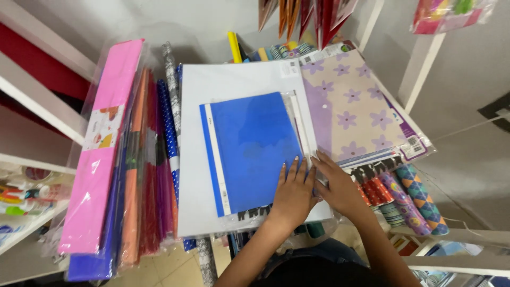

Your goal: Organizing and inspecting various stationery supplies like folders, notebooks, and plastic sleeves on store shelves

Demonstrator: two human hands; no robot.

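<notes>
Resting flat on a stack of stationery, the left hand (291, 192) presses its spread fingers (295, 171) on the lower right corner of a blue folder (249, 149). This folder is a glossy plastic report cover with a white strip down its left edge, lying slightly askew on a large white sheet pack (234, 79) wrapped in clear film. The right hand (337, 183) lies just beside the left, fingers extended and close together, touching the right edge of the same pile; neither hand grips anything. A lilac sheet with purple flowers (350, 106) lies under the white pack to the right. Patterned wrapping rolls (409, 199) sit below it. To the left lean bagged crepe papers: a pink pack (101, 154), orange and red ones (141, 175), and a dotted blue roll (169, 133). White shelves (32, 101) flank the left side.
</notes>
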